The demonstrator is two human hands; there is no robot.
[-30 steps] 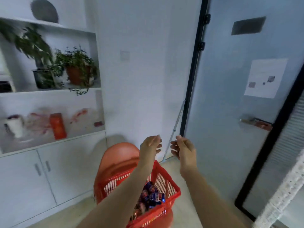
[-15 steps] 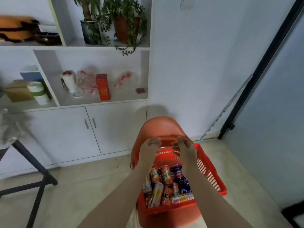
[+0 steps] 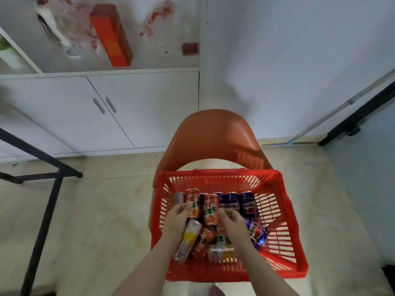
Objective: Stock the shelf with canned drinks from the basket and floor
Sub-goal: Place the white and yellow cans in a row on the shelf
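Down in the basket lie the canned drinks, heaped on their sides; an orange can sits dead centre, blue cans in a row to its right, a yellow-and-white can slanting nearer the camera; nothing is on the shelf from this load yet, as far as I can judge.

Both hands are in among them; the left hand has its fingertips against the cans just left of the orange one, the right hand is on that can's right flank, knuckles up, fingers bent downward; whether either has actually closed round a can I cannot tell, the fingers are blurred and half hidden by the heap.

The step looks like picking; best to take one can per hand from the top layer, wrap round the middle of the barrel, and lift straight up so the neighbours don't roll.

Both forearms run in from the bottom edge, stretched forward and down, converging on the middle of the basket.

The basket rests on an orange chair; up and to the left is the shelf above the cabinet, an orange box already leaning there.
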